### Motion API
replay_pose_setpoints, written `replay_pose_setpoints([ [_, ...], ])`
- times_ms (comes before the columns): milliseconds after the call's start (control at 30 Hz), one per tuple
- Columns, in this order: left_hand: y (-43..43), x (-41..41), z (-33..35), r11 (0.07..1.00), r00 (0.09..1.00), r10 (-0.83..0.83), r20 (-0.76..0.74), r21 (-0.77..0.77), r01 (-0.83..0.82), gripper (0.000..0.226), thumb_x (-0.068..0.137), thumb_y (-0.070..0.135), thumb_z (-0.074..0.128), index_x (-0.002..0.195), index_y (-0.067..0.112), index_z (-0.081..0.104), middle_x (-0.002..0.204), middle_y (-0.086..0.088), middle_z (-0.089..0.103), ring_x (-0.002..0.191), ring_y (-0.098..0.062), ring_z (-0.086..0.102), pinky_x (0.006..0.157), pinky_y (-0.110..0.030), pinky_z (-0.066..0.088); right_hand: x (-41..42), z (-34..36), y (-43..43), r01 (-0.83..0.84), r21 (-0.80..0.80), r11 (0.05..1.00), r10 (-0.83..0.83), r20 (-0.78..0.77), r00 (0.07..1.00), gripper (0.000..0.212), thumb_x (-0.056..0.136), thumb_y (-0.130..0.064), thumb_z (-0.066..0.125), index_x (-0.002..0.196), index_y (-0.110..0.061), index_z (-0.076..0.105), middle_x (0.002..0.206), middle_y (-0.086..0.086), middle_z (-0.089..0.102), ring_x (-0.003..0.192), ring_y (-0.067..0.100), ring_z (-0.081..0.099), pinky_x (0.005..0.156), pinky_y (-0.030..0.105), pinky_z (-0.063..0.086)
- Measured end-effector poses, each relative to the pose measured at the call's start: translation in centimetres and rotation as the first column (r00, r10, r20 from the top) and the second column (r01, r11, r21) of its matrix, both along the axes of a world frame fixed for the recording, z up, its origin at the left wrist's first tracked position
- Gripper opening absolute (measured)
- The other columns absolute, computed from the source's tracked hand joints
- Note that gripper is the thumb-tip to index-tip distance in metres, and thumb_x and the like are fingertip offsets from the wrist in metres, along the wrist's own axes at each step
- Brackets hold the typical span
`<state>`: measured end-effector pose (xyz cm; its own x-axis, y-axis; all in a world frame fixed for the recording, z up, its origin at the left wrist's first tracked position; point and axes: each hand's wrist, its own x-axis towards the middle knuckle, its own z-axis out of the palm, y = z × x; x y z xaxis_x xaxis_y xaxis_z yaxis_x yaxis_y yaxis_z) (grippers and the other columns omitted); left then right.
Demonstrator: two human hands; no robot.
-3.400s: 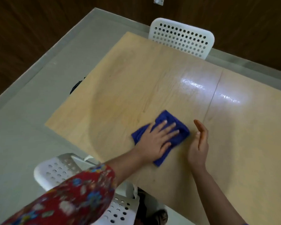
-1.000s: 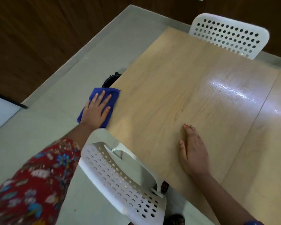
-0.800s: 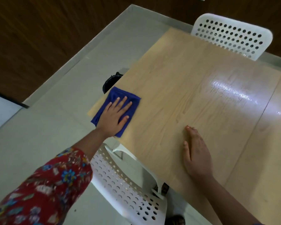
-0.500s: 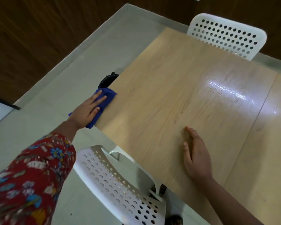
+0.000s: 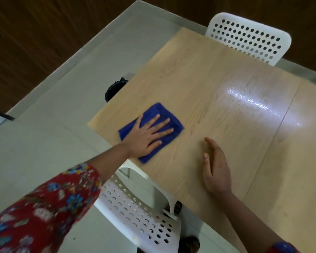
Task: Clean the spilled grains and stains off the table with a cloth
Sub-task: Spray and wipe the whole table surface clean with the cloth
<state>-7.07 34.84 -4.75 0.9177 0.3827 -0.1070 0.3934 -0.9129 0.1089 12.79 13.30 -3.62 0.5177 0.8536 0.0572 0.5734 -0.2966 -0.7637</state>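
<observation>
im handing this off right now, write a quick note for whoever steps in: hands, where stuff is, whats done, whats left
Left hand: flat, fingers spread, pressing the blue cloth onto the table near its near left corner.
Right hand: fingers straight, resting on the table to the right of the cloth, holding nothing.
Done: no grains or stains show on the wood in view, though the picture is blurred and small specks could be missed.
Left: probably wipe across the rest of the top and check the right part that is cut off from view.
</observation>
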Motion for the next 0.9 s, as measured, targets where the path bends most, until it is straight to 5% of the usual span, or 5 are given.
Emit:
replay_pose_setpoints([
  [133, 1.5, -6.9, -0.5, 0.982, 0.984, 0.178, 0.029, 0.054, -0.179, 0.06, 0.096, 0.057, 0.025, 0.152, 0.046, 0.007, 0.163, 0.008, 0.005, 0.15, -0.025, 0.002, 0.111, -0.066, 0.013, 0.2, -0.2, -0.1, 0.112, 0.109, 0.988, -0.102, -0.099, 0.99, 0.047, 0.097, -0.036, 0.036, 0.138, -0.014, 0.044, 0.137, 0.001, 0.052, 0.129, 0.012, 0.047, 0.109, 0.039, 0.038],
  [333, 4.6, -1.4, 0.5, 0.668, 0.669, 0.743, -0.031, -0.019, -0.744, 0.058, 0.097, 0.059, 0.016, 0.152, 0.044, 0.005, 0.163, 0.006, -0.004, 0.15, -0.027, -0.004, 0.113, -0.065, 0.009, 0.4, -0.4, 0.2, 0.159, 0.152, 0.976, -0.134, -0.159, 0.978, 0.044, 0.095, -0.035, 0.04, 0.135, -0.016, 0.045, 0.129, 0.001, 0.058, 0.124, 0.014, 0.052, 0.106, 0.041, 0.042],
  [433, 1.7, 4.5, 0.6, 0.748, 0.749, 0.662, -0.026, -0.044, -0.663, 0.059, 0.097, 0.056, 0.02, 0.153, 0.041, 0.007, 0.164, 0.004, -0.002, 0.15, -0.028, -0.002, 0.113, -0.063, 0.014, 0.4, -0.2, 0.2, 0.151, 0.159, 0.976, -0.116, -0.209, 0.971, 0.039, 0.096, -0.033, 0.041, 0.132, -0.02, 0.046, 0.124, -0.001, 0.062, 0.12, 0.009, 0.055, 0.104, 0.033, 0.043],
  [667, -10.6, 2.9, -0.2, 0.997, 0.992, -0.068, 0.103, -0.033, 0.072, 0.051, 0.101, 0.047, 0.025, 0.152, 0.042, 0.017, 0.162, 0.01, 0.011, 0.15, -0.018, 0.007, 0.117, -0.049, 0.008, 2.6, 2.3, -4.1, 0.375, 0.214, 0.902, -0.257, -0.433, 0.864, 0.029, 0.102, -0.02, 0.038, 0.123, -0.01, 0.055, 0.112, 0.005, 0.067, 0.109, 0.013, 0.061, 0.097, 0.026, 0.045],
  [900, -10.3, 7.9, 0.0, 0.855, 0.853, 0.517, 0.071, -0.016, -0.518, 0.059, 0.096, 0.052, 0.017, 0.153, 0.038, 0.015, 0.163, 0.002, 0.008, 0.149, -0.028, 0.009, 0.113, -0.06, 0.018, 4.9, 1.4, -10.9, 0.59, 0.079, 0.803, -0.502, -0.443, 0.743, 0.024, 0.1, -0.004, 0.043, 0.105, -0.012, 0.065, 0.104, 0.002, 0.068, 0.101, 0.008, 0.061, 0.097, 0.029, 0.048],
])
